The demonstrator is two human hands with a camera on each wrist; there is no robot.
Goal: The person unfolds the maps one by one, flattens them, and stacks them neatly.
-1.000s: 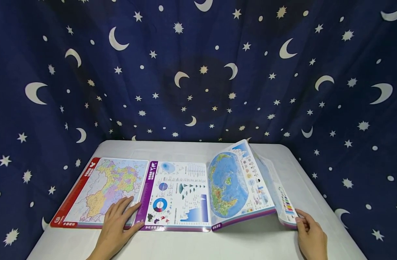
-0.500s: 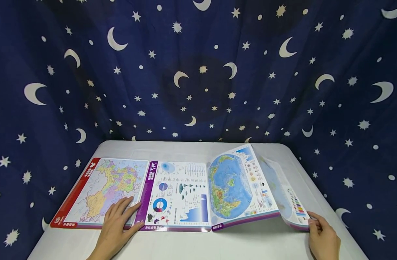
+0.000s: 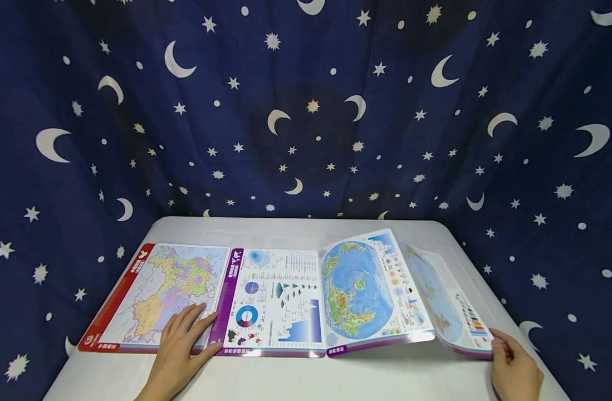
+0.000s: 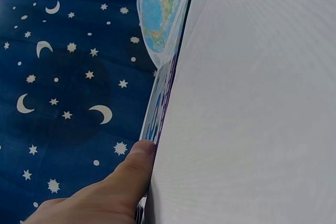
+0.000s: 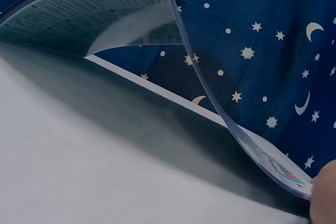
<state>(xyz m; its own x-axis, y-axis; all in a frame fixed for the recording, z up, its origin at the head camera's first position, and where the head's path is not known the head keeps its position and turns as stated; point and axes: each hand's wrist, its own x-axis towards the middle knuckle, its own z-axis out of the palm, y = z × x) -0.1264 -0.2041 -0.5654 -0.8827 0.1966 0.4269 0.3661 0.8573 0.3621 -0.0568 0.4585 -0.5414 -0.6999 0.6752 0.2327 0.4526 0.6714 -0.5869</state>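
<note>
In the head view a fold-out world map (image 3: 273,328) with purple edges lies across the table. Its middle panel (image 3: 358,289) tilts up to a raised fold, and the last panel (image 3: 451,312) slopes down to the right. My right hand (image 3: 517,365) pinches the near outer corner of that last panel. A red-bordered map (image 3: 180,289) lies flat to the left. My left hand (image 3: 180,348) rests with spread fingers on the two maps' meeting edges. In the left wrist view the thumb (image 4: 134,169) presses the near edge. Only part of the right hand (image 5: 324,195) shows in the right wrist view.
A white-covered table (image 3: 366,379) with rounded far corners carries the maps. Behind it and along both sides hangs a dark blue curtain (image 3: 245,128) with moons and stars. Beneath the raised fold a gap shows in the right wrist view.
My right hand has moved rightward and slightly nearer, drawing the last panel out with it. The raised fold has sunk and spread wider. My left hand has stayed in place.
</note>
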